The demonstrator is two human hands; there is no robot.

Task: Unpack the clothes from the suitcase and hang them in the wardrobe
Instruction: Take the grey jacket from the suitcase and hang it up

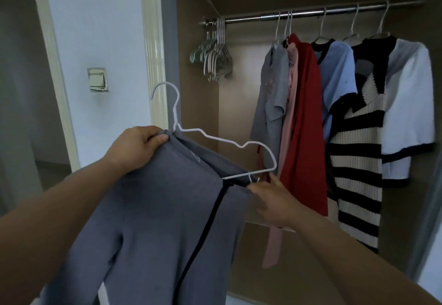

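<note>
Left hand [138, 146] clenches the limp grey top's [167, 209] collar on a thin white hanger [222, 140], near-left of the wardrobe rail [311, 13]; right hand [272, 199] pinches its right shoulder: light, slip-prone, so I'd carry it by the hanger neck.

Nothing legible showed. A pale tag [195, 158] inside the collar of the grey garment [155, 209], toward 7 o'clock of centre, was too blurred to read.
</note>
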